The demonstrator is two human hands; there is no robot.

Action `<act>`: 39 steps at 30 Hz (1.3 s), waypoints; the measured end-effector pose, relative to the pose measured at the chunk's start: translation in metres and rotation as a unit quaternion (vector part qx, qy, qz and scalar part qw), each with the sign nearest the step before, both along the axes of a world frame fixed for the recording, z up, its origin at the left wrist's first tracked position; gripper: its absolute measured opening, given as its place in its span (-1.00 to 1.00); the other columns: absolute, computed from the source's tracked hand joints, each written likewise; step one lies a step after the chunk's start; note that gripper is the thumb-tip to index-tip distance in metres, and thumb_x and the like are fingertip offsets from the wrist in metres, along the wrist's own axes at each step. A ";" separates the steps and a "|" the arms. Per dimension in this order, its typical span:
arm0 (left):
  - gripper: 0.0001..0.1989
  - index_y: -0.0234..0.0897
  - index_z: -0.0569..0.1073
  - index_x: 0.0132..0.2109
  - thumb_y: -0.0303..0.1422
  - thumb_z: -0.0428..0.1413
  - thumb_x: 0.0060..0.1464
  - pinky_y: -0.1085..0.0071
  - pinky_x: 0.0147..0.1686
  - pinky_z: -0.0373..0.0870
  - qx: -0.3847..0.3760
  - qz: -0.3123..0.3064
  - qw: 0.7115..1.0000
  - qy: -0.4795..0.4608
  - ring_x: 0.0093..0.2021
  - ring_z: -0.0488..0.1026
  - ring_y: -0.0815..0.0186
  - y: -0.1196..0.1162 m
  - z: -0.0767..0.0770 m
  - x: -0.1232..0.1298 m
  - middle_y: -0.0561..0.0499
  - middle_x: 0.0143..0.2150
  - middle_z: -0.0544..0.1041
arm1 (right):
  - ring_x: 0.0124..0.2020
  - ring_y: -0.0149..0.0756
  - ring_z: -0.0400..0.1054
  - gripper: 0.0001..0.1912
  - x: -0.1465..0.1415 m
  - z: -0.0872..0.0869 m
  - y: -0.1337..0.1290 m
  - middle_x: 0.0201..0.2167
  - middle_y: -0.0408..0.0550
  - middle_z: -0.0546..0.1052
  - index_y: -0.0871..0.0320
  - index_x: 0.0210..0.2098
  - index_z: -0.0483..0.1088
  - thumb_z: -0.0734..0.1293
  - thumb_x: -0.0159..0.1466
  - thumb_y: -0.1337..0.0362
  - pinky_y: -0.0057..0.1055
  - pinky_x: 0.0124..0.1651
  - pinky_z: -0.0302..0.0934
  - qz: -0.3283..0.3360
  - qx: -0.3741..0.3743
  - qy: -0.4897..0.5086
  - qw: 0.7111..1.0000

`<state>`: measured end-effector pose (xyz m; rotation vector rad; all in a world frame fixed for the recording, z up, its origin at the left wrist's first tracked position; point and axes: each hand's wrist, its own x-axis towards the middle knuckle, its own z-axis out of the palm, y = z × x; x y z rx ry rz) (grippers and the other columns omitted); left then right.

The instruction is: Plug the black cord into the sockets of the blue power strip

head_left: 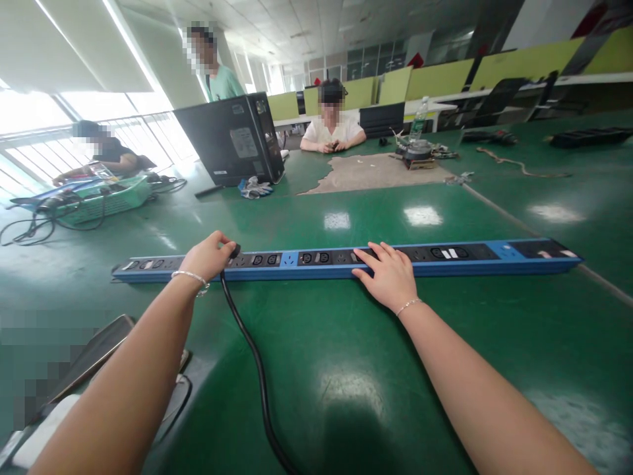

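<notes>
Over the left half of the blue power strip (pixel 321 272), I see the left hand (pixel 210 256) pinching a black plug (pixel 235 251); the right hand (pixel 391 276) rests spread-fingered near the middle, the strip beneath both.

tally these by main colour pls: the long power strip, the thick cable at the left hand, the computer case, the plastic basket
Blue: 1 (power strip)
Black: 2 (cable, computer case)
Green: 1 (basket)
Total: 4
</notes>
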<state>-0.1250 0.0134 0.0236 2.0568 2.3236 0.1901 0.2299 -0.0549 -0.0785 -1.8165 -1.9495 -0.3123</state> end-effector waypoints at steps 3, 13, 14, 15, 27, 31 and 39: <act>-0.65 -0.15 0.39 -0.17 -0.09 -0.15 0.06 0.35 -0.32 0.32 -0.021 -0.015 0.999 0.042 -0.25 0.48 0.16 0.005 -0.003 -0.006 -0.04 -0.32 0.56 | 0.19 -0.10 0.06 -0.56 0.000 0.000 0.000 0.16 -0.07 0.30 -0.11 0.08 0.32 0.20 0.23 0.00 -0.10 0.15 -0.08 -0.001 0.004 -0.005 1.000; -0.62 -0.12 0.41 -0.13 -0.08 -0.16 0.06 0.34 -0.30 0.32 -0.070 -0.055 0.987 0.134 -0.20 0.48 0.10 0.016 -0.012 -0.004 -0.09 -0.23 0.56 | 0.19 -0.10 0.06 -0.56 0.001 -0.001 0.000 0.16 -0.08 0.30 -0.12 0.08 0.32 0.20 0.23 -0.01 -0.10 0.16 -0.09 -0.002 0.004 -0.007 1.000; -0.62 -0.12 0.41 -0.13 -0.08 -0.16 0.06 0.33 -0.30 0.32 -0.072 -0.059 0.986 0.139 -0.19 0.48 0.09 0.017 -0.012 -0.002 -0.10 -0.23 0.56 | 0.19 -0.10 0.06 -0.56 0.000 0.000 0.000 0.16 -0.08 0.30 -0.12 0.08 0.32 0.20 0.23 -0.01 -0.10 0.16 -0.09 -0.002 0.003 -0.006 1.000; -0.62 -0.12 0.40 -0.13 -0.08 -0.16 0.06 0.33 -0.30 0.32 -0.075 -0.063 0.985 0.144 -0.19 0.48 0.08 0.017 -0.012 -0.001 -0.11 -0.22 0.56 | 0.19 -0.10 0.06 -0.56 0.000 0.000 0.000 0.16 -0.08 0.30 -0.12 0.08 0.32 0.20 0.23 -0.01 -0.10 0.16 -0.09 -0.002 0.002 -0.005 1.000; -0.59 -0.16 0.33 -0.08 -0.09 -0.24 0.12 0.30 -0.30 0.33 -0.048 -0.063 0.988 0.130 -0.22 0.49 0.08 0.007 -0.027 0.003 -0.15 -0.23 0.55 | 0.19 -0.10 0.06 -0.56 0.000 0.000 0.000 0.16 -0.07 0.29 -0.11 0.08 0.32 0.20 0.23 0.00 -0.10 0.15 -0.09 -0.003 0.002 -0.005 1.000; -0.64 -0.16 0.33 -0.10 -0.10 -0.19 0.11 0.32 -0.29 0.34 -0.070 -0.051 0.989 0.121 -0.20 0.49 0.11 0.013 -0.028 0.003 -0.12 -0.22 0.56 | 0.18 -0.10 0.08 -0.57 0.001 -0.001 0.000 0.14 -0.06 0.32 -0.11 0.08 0.32 0.20 0.24 0.00 -0.10 0.14 -0.06 -0.001 0.008 -0.018 1.000; -0.64 -0.16 0.32 -0.09 -0.13 -0.22 0.13 0.25 -0.28 0.35 -0.037 -0.011 0.995 0.092 -0.20 0.50 0.07 0.004 -0.032 0.013 -0.15 -0.22 0.55 | 0.18 -0.11 0.09 -0.57 0.002 -0.002 0.001 0.13 -0.06 0.32 -0.11 0.07 0.33 0.19 0.24 -0.02 -0.10 0.13 -0.05 -0.005 0.015 -0.028 0.999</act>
